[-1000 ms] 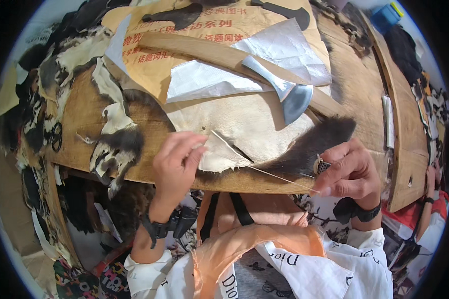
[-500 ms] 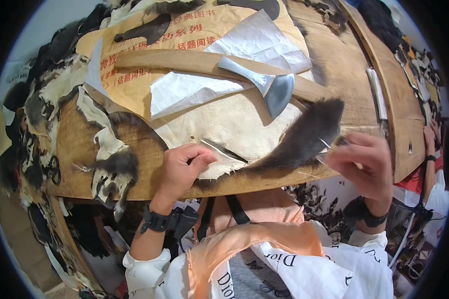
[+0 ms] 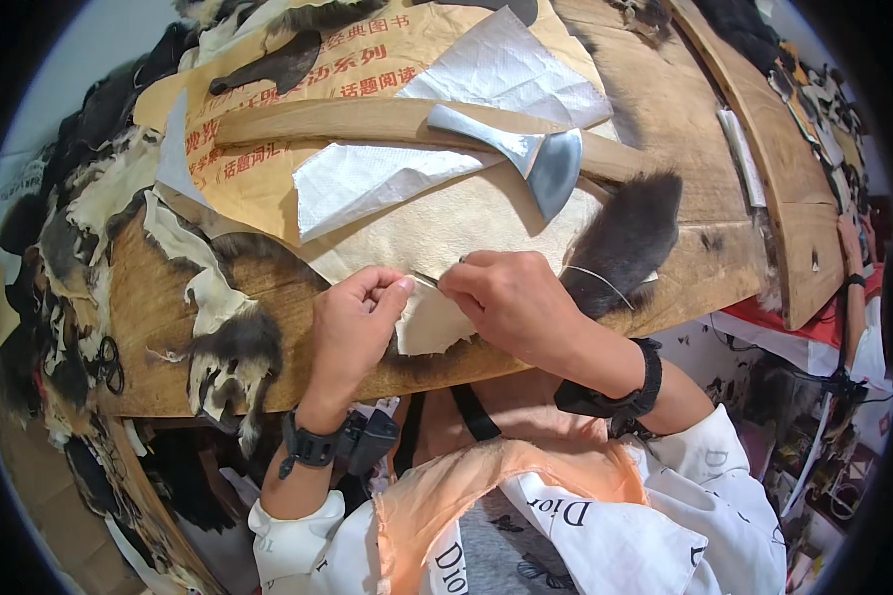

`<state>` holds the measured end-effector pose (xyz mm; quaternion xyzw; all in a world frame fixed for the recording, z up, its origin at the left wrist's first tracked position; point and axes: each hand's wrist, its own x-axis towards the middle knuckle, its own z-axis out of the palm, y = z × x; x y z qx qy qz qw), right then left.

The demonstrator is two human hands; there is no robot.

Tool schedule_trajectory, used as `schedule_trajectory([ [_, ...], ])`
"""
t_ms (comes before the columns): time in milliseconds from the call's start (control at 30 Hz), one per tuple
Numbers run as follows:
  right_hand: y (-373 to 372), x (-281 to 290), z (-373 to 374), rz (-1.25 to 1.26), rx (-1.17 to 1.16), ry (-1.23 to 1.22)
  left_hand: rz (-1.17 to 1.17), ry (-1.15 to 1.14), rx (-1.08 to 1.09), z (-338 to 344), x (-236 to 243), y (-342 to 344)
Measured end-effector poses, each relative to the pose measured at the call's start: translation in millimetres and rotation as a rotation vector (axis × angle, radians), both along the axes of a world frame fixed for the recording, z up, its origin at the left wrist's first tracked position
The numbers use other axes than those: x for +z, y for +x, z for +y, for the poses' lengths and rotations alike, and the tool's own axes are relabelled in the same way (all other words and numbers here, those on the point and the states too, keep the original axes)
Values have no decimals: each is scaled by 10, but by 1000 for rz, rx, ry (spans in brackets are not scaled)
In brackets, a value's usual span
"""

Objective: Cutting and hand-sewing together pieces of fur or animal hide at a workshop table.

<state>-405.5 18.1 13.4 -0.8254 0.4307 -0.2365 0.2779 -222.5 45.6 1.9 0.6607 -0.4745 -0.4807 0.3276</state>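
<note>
A fur pelt [image 3: 526, 213] lies with its pale skin side up on the wooden board, and its dark-furred end [image 3: 630, 243] sticks out to the right. My left hand [image 3: 357, 312] pinches the pelt's near edge by the slit, thumb against forefinger. Close beside it, my right hand [image 3: 506, 297] is closed, its fingertips on a thin item at the slit that is too small to make out. A pale thread [image 3: 605, 276] curves over the dark fur to the right of this hand. The slit is mostly hidden by my fingers.
Beyond my hands, a wooden-handled tool with a flared metal head [image 3: 554, 174] lies across white sheets [image 3: 387, 183] and brown printed paper [image 3: 258, 198]. Fur scraps [image 3: 230, 347] hang over the board's near left edge. Another person's arm [image 3: 851, 268] shows at far right.
My right hand has come in from the right to meet my left hand at the slit. The thread now lies curved over the dark fur. My left hand keeps its pinch.
</note>
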Motion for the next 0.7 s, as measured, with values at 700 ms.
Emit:
schedule_trajectory([
  [700, -979, 189, 72, 356, 218, -261, -952, -489, -900, 304, -5, -30],
])
